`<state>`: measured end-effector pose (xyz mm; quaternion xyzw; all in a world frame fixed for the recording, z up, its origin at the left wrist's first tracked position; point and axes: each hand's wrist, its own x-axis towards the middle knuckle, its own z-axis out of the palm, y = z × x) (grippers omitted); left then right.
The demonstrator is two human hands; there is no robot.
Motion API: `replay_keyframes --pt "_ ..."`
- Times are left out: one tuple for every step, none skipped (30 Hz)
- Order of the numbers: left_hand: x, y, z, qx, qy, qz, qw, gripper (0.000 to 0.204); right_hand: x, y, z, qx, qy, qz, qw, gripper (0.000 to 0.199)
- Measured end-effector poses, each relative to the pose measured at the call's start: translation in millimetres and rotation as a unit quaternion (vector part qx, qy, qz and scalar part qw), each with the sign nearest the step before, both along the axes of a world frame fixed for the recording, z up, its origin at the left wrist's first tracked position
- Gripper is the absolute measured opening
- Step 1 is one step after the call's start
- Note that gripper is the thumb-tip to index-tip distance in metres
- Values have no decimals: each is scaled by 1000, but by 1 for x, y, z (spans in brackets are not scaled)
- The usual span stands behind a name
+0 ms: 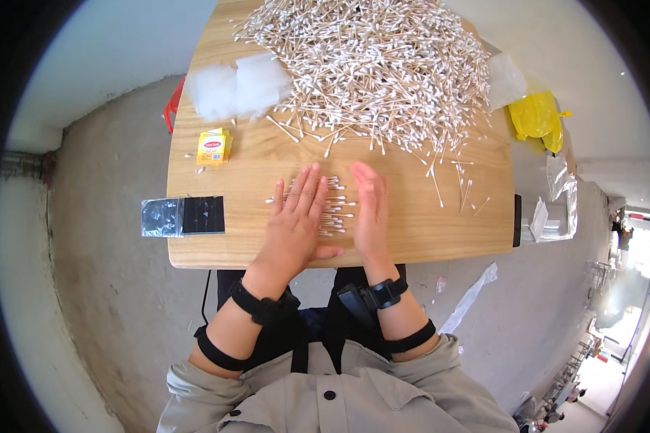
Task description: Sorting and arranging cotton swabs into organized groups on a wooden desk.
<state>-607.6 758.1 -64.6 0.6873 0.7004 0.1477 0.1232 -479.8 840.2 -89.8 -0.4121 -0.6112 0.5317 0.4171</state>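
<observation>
My left hand [294, 216] lies flat, fingers stretched out, over a small batch of cotton swabs [335, 209] near the table's front edge. The swabs lie side by side, roughly crosswise, and part of them is hidden under the palm. Just right of their tips my right hand [370, 209] stands on edge, fingers straight and palm turned toward the batch. Nothing shows in its grip. Beyond both hands a large heap of loose cotton swabs [383, 72] covers the far part of the table.
Yellow labels or small cards [213, 147] are stacked at the left, nearer than some clear plastic bags [242, 85]. A black pad with a clear bag [183, 216] overhangs the left edge of the wooden table [440, 234]. A yellow bag [538, 123] is off to the right.
</observation>
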Motion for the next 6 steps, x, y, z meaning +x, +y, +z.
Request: replay_keyframes --pt "4 -1 0 0 0 0 1000 114 1 1 1 9 -1 4 1000 38" --pt "8 -2 1 -6 -9 10 1000 115 2 1 -2 9 -1 4 1000 38" --pt "10 -3 1 -14 -16 22 1000 116 0 1 -4 19 -1 -3 1000 39" --pt "11 -3 -1 -15 -14 24 1000 116 -1 0 -5 29 -2 -9 1000 40" --pt "12 -3 -7 -5 -5 27 1000 120 -1 -1 -6 11 -5 19 1000 44" --pt "14 -1 -15 5 3 29 1000 125 -2 -4 -3 -8 -10 47 999 48"
